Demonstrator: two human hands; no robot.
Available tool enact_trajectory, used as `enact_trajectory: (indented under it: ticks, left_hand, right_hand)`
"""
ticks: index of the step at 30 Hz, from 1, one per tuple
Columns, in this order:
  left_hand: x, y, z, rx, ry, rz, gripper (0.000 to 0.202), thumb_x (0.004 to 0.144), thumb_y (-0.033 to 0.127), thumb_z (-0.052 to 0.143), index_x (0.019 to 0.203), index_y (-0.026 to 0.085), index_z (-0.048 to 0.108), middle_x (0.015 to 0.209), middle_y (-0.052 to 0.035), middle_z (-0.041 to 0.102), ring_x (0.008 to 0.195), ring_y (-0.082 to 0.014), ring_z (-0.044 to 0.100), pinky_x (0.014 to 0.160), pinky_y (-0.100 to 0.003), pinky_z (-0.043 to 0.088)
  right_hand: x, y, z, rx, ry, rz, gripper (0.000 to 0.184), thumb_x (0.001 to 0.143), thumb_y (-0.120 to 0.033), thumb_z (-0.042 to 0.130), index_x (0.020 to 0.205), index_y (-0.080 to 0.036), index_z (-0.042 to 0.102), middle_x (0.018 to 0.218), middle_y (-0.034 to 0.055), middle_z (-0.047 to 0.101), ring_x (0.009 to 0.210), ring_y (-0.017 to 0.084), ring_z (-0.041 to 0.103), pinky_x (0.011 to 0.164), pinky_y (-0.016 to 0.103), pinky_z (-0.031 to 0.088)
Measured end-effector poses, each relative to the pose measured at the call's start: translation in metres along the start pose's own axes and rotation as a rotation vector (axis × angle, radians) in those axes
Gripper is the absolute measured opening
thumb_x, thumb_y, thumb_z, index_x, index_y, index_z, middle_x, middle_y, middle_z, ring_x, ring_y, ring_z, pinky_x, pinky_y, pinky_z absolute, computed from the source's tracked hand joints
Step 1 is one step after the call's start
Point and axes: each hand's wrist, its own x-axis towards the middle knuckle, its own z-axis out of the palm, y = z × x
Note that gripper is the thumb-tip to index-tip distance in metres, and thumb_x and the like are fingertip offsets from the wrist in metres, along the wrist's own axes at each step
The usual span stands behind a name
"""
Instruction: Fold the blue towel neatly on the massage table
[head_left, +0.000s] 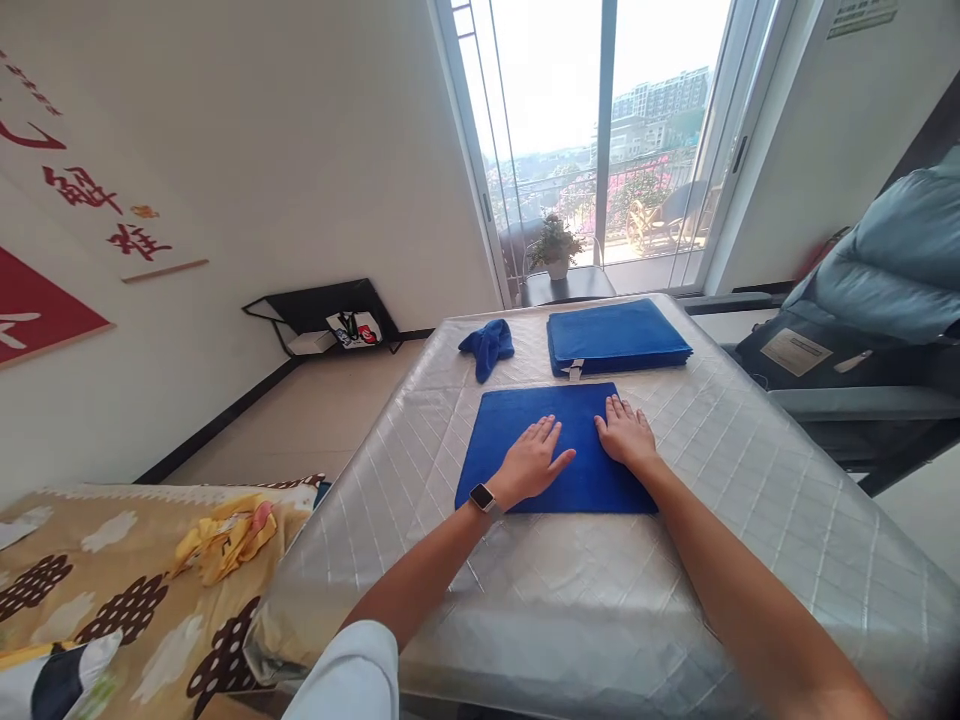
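Note:
A flat blue cloth, roughly rectangular, lies on the silvery quilted table cover. Resting on its middle is my left hand, palm down with the thumb apart from the fingers. My right hand lies flat near the cloth's far right corner, fingers stretched out. Beyond the cloth sits a stack of folded blue cloths with a small white tag at its near edge. A crumpled blue cloth lies to the left of that stack. Neither hand grips anything.
The quilted cover spreads over the whole table. A grey padded chair stands close on the right. At the lower left is a patterned bed cover with a yellow garment. A potted plant stands by the glass door.

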Motion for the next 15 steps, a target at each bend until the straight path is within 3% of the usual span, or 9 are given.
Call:
enact_trajectory:
  ticks: [4, 7, 10, 15]
  left_hand:
    - [0.061, 0.036, 0.015, -0.044, -0.039, 0.07, 0.068, 0.106, 0.055, 0.016, 0.153, 0.011, 0.039, 0.161, -0.0157, 0.037, 0.15, -0.0236, 0.031, 0.122, -0.041, 0.028]
    - [0.093, 0.044, 0.03, -0.061, -0.099, -0.008, 0.069, 0.106, 0.054, 0.012, 0.155, 0.012, 0.035, 0.161, -0.015, 0.035, 0.151, -0.0237, 0.029, 0.122, -0.044, 0.028]
    - [0.098, 0.037, 0.042, -0.064, -0.113, -0.111, 0.075, 0.104, 0.057, 0.006, 0.156, 0.01, 0.034, 0.163, -0.0138, 0.032, 0.153, -0.0231, 0.025, 0.125, -0.042, 0.022]
    - [0.074, 0.002, 0.043, -0.062, -0.143, -0.178, 0.082, 0.101, 0.064, 0.003, 0.159, 0.013, 0.029, 0.166, -0.01, 0.027, 0.154, -0.022, 0.019, 0.126, -0.04, 0.016]
  right_hand:
    - [-0.003, 0.001, 0.0, -0.025, 0.012, -0.017, 0.066, 0.104, -0.041, 0.018, 0.161, -0.009, 0.023, 0.168, 0.0084, 0.018, 0.154, 0.024, 0.017, 0.125, 0.044, 0.014]
    - [-0.003, 0.003, 0.001, -0.032, 0.005, -0.025, 0.065, 0.104, -0.04, 0.018, 0.162, -0.01, 0.022, 0.168, 0.0072, 0.017, 0.154, 0.023, 0.016, 0.125, 0.044, 0.013]
    - [-0.003, 0.003, 0.0, -0.012, -0.006, -0.015, 0.065, 0.103, -0.039, 0.016, 0.162, -0.012, 0.021, 0.169, 0.0068, 0.017, 0.154, 0.022, 0.016, 0.125, 0.044, 0.013]
    - [-0.001, 0.001, -0.002, 0.001, -0.023, -0.003, 0.067, 0.103, -0.043, 0.015, 0.162, -0.012, 0.02, 0.169, 0.0074, 0.016, 0.154, 0.023, 0.016, 0.125, 0.045, 0.013]
